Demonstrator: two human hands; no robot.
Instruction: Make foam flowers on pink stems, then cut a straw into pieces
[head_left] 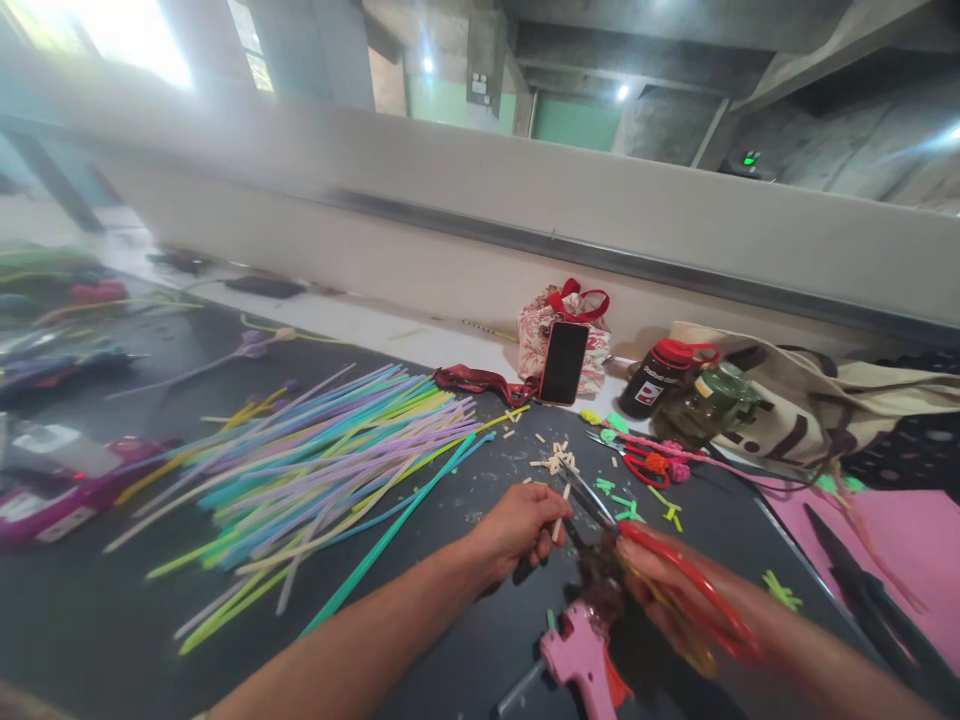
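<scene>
My left hand (520, 528) pinches a short cream pipe cleaner piece (561, 513), held upright between thumb and fingers. In my right hand (646, 570) are scissors with red handles (705, 585), smeared by motion. Their metal blades (598, 498) point up and left, close beside the cream piece; whether they touch it I cannot tell. Just beyond the blades lies a small heap of cut cream pieces (556, 460). Green cut pieces (622, 502) are scattered to the right. A pink glue gun (579, 650) lies below my hands, its dark nozzle end partly hidden near my right hand.
Long pastel pipe cleaners (315, 470) cover the dark table's left side. A phone (564, 362) leans on a patterned bag (534, 325). A black bottle (654, 380), a green jar (709, 405) and more red-handled scissors (643, 468) stand or lie at right. Pink sheet (900, 540) lies far right.
</scene>
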